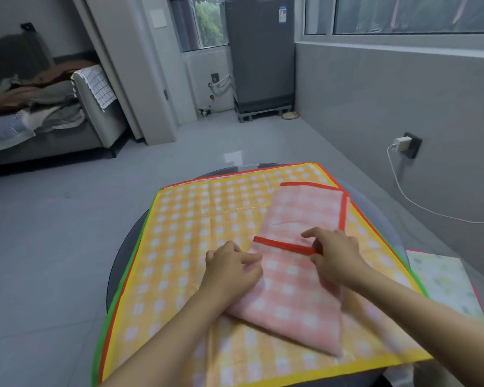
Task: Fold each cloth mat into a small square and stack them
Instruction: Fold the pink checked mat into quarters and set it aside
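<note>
- Stacked mats: green (97, 356) and red (106, 335) borders show under the yellow-bordered orange gingham mat (185, 233), which lies flat and unfolded on the round dark surface (126, 247).
- Left hand (231, 270): fingers loosely bent, resting on the near-left edge of the pink gingham mat (294, 286); whether this grip holds cloth cannot be told.
- Pink gingham mat: partly folded into a long strip, lying on the orange mat. It is judged light, soft and limp; best taken by its red hem (284, 245) and corners.
- Right hand (334, 256): grip narrow, pinching the red hem.
- Pale floral cloth (442, 283): lies just right of the stack.
</note>
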